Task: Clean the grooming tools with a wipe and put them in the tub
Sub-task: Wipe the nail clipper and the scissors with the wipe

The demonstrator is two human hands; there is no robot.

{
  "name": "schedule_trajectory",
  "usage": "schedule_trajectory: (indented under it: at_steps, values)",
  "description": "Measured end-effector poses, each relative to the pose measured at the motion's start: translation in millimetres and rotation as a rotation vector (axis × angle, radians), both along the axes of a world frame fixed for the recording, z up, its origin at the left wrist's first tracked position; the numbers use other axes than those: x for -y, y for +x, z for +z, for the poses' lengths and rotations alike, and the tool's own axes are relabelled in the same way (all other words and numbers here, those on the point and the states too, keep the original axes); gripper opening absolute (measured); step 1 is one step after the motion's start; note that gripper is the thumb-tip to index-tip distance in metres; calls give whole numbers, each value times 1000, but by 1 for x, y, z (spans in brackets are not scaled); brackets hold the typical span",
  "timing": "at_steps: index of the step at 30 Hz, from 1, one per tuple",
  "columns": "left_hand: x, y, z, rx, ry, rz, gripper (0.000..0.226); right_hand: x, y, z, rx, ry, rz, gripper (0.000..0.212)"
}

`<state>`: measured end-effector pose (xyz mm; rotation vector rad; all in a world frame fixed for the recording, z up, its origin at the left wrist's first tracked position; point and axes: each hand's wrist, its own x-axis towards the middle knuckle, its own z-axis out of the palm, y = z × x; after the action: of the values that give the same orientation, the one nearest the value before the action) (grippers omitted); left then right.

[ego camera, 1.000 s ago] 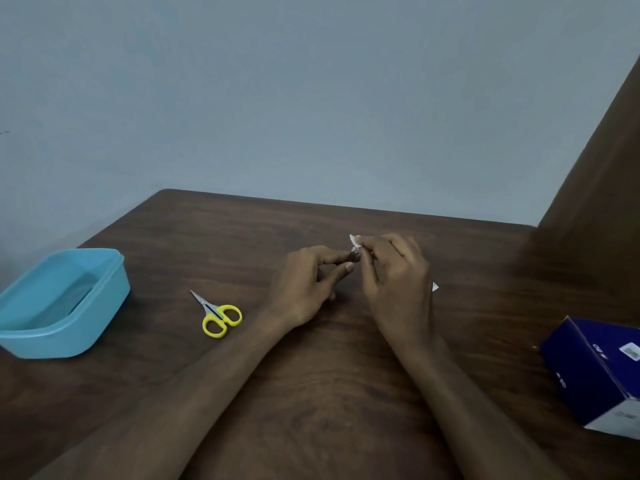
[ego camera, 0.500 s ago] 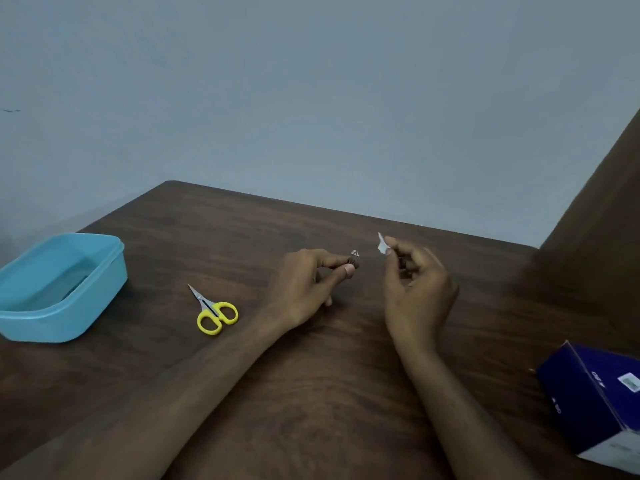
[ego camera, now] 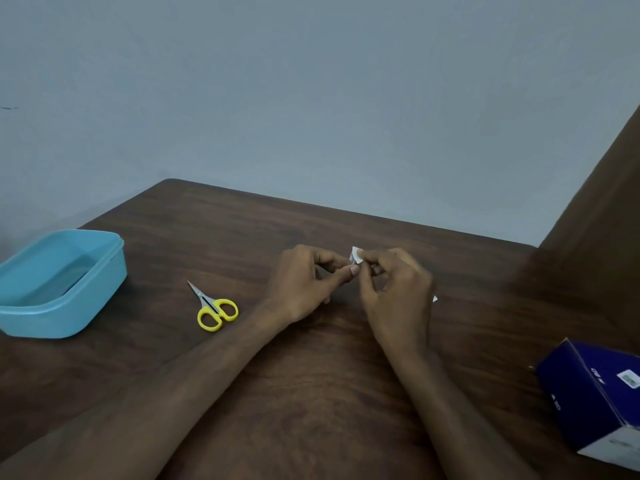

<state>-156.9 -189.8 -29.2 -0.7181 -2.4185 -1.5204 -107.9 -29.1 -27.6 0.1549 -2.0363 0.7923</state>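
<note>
While the two hands meet above the middle of the dark wooden counter [ego camera: 311, 403], the left hand [ego camera: 304, 285] pinches a tiny tool between thumb and forefinger, almost wholly covered, so what kind it is cannot be told. The right hand [ego camera: 394, 289] has its grip closed on a small white wipe [ego camera: 356, 255], pressed against that tool at the fingertips. A white sliver [ego camera: 435, 299] peeks out past the right hand's far side; what it is cannot be made out.

Left of the left hand, well apart from it, lie the yellow-handled scissors [ego camera: 213, 308], flat on the wood, blades shut and pointing away. Further left still sits the blue tub [ego camera: 69, 306], open, close to the counter's left edge, with its near corner cut off by the frame. Between scissors and tub the wood is bare.

To the right of the right hand and nearer the person, a dark blue box [ego camera: 588, 396] runs out of frame. Beyond the hands the counter's far edge meets a plain grey wall [ego camera: 311, 98].
</note>
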Motion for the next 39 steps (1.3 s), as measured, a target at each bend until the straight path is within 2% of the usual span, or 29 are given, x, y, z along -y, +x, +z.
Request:
schedule_trajectory:
  at_steps: [3, 7, 11, 17, 27, 33, 39]
  values:
    - [-2, 1, 2, 55, 115, -7, 16, 0, 3, 4, -13, -74, 1, 25]
    - [1, -1, 3, 138, 239, 0, 17, -2, 4, 9, -75, -307, -57, 29]
    - [1, -2, 2, 128, 240, -4, 16, 0, 0, 6, 41, -408, -13, 21]
    - [0, -2, -1, 106, 209, -43, 8, 4, -2, 2, 150, -373, 84, 17]
    - [2, -3, -3, 61, 166, -59, 9, 1, 0, 3, 200, -484, 168, 8]
    - [2, -2, -2, 15, 174, 40, 9, 2, -2, -2, 280, -369, 125, 13]
    - [2, 1, 1, 27, 69, 8, 7, 3, 0, 1, 223, -433, 130, 13]
